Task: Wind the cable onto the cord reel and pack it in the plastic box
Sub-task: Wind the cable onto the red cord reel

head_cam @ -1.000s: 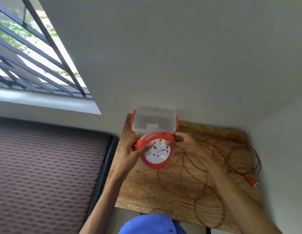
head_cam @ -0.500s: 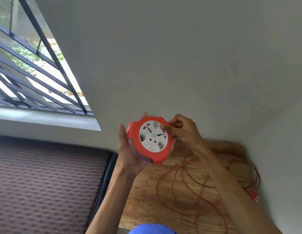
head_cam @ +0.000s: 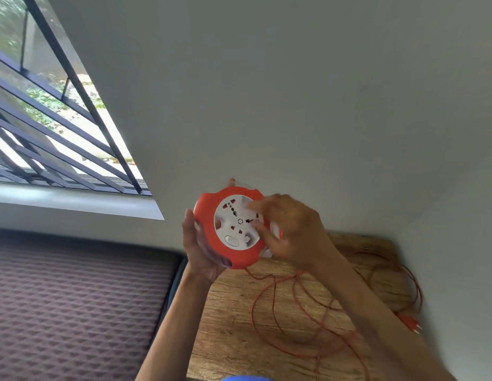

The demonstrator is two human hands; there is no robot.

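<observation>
The round orange cord reel (head_cam: 209,215) with a white socket face is lifted off the wooden table (head_cam: 225,334) and tilted toward me. My left hand (head_cam: 198,254) grips its left rim and back. My right hand (head_cam: 294,232), blurred, has its thumb and fingertips curled onto the right side of the white face. The thin orange cable (head_cam: 269,320) drops from the reel's lower edge and lies in loose loops on the table. Its orange plug (head_cam: 409,323) rests near the right wall. The plastic box is hidden behind the reel and my hands.
A patterned brown cushion (head_cam: 74,303) lies left of the table. A barred window (head_cam: 46,119) is at the upper left. White walls close in behind and to the right of the table. A blue object (head_cam: 244,378) shows at the bottom edge.
Both hands have lifted the reel off the table, up in front of the box. My right hand moved from the reel's rim onto its white face. The view tilted upward.
</observation>
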